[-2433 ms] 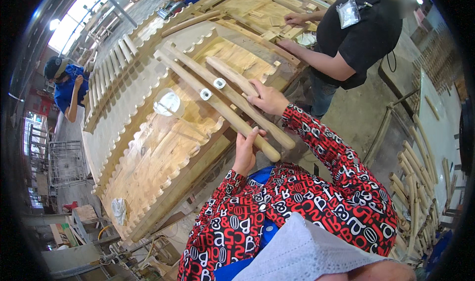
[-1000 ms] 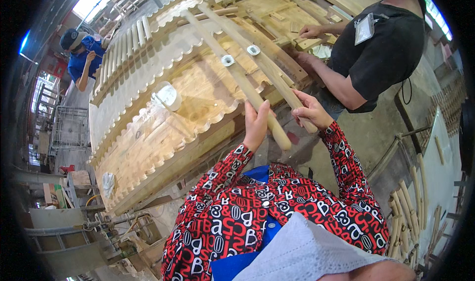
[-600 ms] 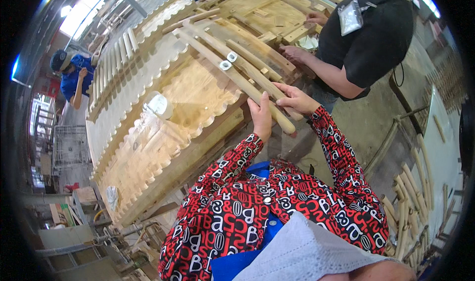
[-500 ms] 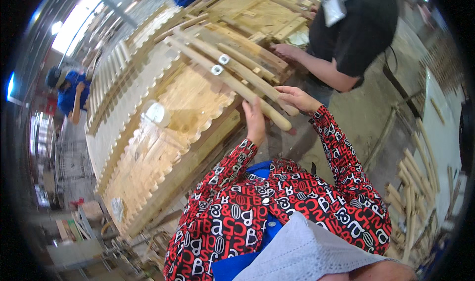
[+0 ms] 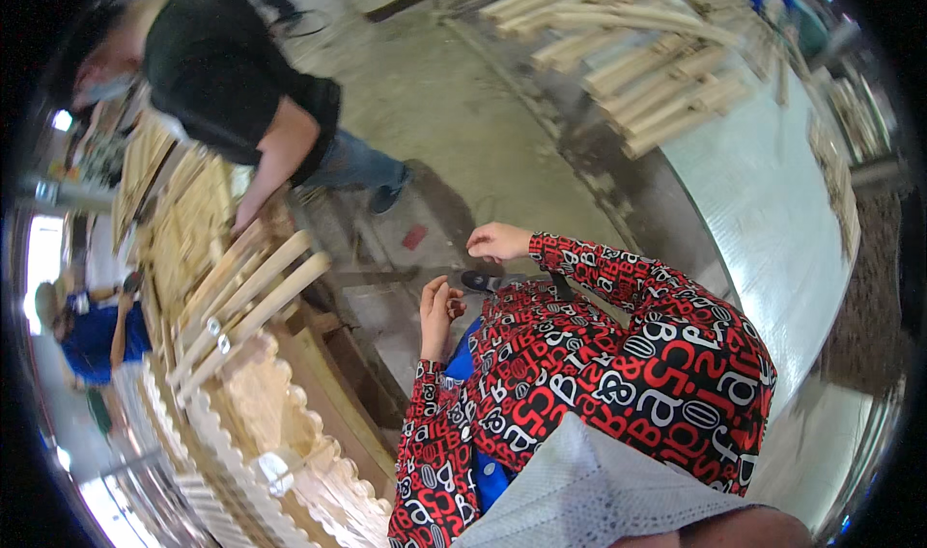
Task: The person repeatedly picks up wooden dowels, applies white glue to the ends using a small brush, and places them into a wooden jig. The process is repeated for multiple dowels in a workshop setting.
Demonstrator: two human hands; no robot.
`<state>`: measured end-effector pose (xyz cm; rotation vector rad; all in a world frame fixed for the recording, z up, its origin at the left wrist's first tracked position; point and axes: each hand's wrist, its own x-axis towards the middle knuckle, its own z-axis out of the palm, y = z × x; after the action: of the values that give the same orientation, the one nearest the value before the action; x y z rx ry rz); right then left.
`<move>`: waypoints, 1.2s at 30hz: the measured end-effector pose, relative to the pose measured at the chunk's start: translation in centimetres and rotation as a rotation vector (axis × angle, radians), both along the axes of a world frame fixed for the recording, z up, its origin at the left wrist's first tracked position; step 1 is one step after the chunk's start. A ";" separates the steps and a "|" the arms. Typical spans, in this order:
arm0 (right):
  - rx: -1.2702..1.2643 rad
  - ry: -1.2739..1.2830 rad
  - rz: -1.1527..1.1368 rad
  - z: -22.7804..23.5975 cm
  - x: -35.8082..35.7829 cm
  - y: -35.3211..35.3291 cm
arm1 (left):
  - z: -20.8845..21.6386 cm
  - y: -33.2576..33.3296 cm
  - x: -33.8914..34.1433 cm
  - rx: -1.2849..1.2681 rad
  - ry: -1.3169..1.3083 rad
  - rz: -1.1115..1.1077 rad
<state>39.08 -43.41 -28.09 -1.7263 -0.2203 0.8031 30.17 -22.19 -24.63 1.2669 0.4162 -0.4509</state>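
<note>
Poles (image 5: 277, 298) cross the scalloped rack (image 5: 263, 405); right of it, our left hand (image 5: 440, 312) and right hand (image 5: 500, 243) hang half-curled, empty.

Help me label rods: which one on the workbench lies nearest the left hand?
The rightmost rod on the workbench; its end reaches nearer the left hand than the others'.

Poles (image 5: 280, 302) L, rods (image 5: 671, 113) upr R, floor (image 5: 425, 104) btwn

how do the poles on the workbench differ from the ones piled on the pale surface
The workbench poles are few and roughly side by side; the piled poles are many and heaped at several angles. Two workbench poles carry small white pieces; none shows on the piled poles. Both are pale, wood-coloured.
</note>
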 end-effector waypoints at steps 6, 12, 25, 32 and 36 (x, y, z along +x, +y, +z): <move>-0.268 -0.168 0.337 -5.6 0.0 -3.5 | -8.3 1.4 -3.3 0.003 0.356 -0.014; -0.641 -0.554 0.065 -3.9 8.7 -18.2 | -4.7 -2.9 -0.7 0.206 0.067 0.057; -1.071 -1.070 0.389 -4.3 27.7 -40.3 | -7.8 -12.2 2.7 0.247 0.178 0.372; -0.933 -1.066 0.481 -12.9 20.0 -41.4 | -9.5 -13.7 -1.3 0.475 0.045 0.262; -0.844 -0.799 0.493 -14.7 13.6 -37.9 | -7.4 -8.9 -3.1 0.504 0.101 0.155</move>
<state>52.66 -81.34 -42.84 -2.8112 -0.9849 0.5186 27.03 -31.08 -32.02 1.6869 0.7402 -0.2850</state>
